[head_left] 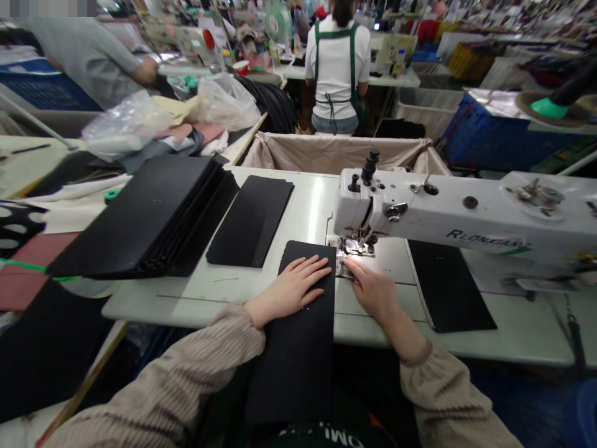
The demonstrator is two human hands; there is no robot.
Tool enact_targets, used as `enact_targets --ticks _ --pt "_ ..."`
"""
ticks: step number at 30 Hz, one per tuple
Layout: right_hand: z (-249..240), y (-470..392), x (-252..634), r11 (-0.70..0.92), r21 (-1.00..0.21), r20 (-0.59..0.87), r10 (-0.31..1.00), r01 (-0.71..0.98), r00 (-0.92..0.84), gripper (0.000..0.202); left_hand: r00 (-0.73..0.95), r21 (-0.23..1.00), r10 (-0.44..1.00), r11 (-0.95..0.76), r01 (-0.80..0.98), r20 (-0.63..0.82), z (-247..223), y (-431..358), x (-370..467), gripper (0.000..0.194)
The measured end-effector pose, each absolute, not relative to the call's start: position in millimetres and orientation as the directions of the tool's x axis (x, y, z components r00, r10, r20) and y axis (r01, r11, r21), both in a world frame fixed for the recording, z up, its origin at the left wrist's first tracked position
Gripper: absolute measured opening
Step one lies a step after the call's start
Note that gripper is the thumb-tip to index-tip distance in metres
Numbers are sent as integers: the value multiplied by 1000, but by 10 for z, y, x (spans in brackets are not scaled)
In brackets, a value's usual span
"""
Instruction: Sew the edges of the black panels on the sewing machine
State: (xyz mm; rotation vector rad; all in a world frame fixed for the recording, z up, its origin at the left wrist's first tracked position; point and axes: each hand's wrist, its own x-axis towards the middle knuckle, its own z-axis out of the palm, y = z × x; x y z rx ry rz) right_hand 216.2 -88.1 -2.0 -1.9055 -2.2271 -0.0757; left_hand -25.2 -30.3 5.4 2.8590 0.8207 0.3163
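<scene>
While my left hand [293,291] lies palm down, fingers slightly spread, on a black panel [298,361], my right hand [379,297] reaches to the metal foot [359,247] of the sewing machine [420,205]; whether its fingertips pinch anything, I cannot tell. The panel rests partly on the worktop [310,208], its right edge near the foot, its near end extending past the front edge. A stack of panels [135,211] lies leftward. I judge the step to be edge alignment; any shift calls for steady palm pressure and fingertips clear of the needle.

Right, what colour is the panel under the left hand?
Black; the panel shows best in the head view.
</scene>
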Motion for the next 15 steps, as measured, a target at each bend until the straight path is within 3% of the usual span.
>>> enact_targets --ticks 5,15 --pt "-44 -898 2150 93 -97 207 976 991 -71 50 819 242 545 -831 501 177 79 -121 -36 74" --pt "-6 -859 2138 125 -98 174 979 987 -106 51 858 301 469 -866 400 208 36 -5 52 75"
